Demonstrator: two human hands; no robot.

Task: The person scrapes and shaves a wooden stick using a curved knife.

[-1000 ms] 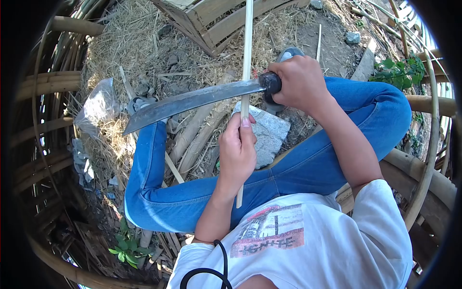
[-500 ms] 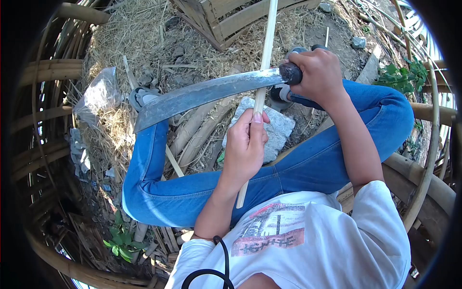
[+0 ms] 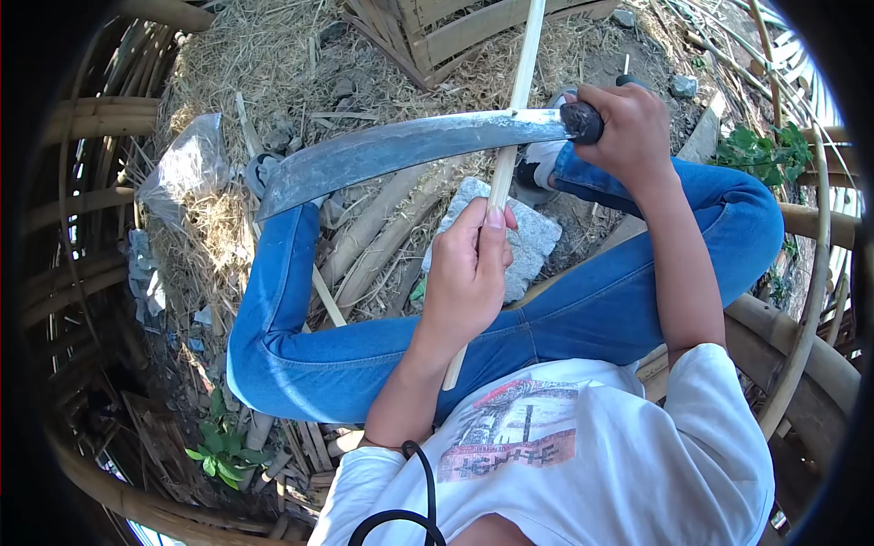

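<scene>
My left hand [image 3: 469, 273] is closed around a pale bamboo strip [image 3: 521, 91], thumb lying along it. The strip slants from my lap up past the top edge of the view. My right hand [image 3: 628, 132] grips the dark handle of a machete [image 3: 391, 153]. Its long, curved grey blade points left and crosses over the strip, above my left hand. Whether the edge touches the strip I cannot tell. Below the strip, a rough grey stone block [image 3: 537, 244] lies on the ground between my legs.
A wooden crate [image 3: 455, 41] stands at the top. Clear plastic [image 3: 189, 168] lies on straw at the left. Bamboo pieces [image 3: 387, 227] lie beside the block. Green plants [image 3: 226, 450] grow at lower left, and curved bamboo poles [image 3: 815, 264] border the right.
My right hand and the machete have moved a little up and to the right along the strip. The strip's upper part has tilted slightly right; my left hand has barely shifted.
</scene>
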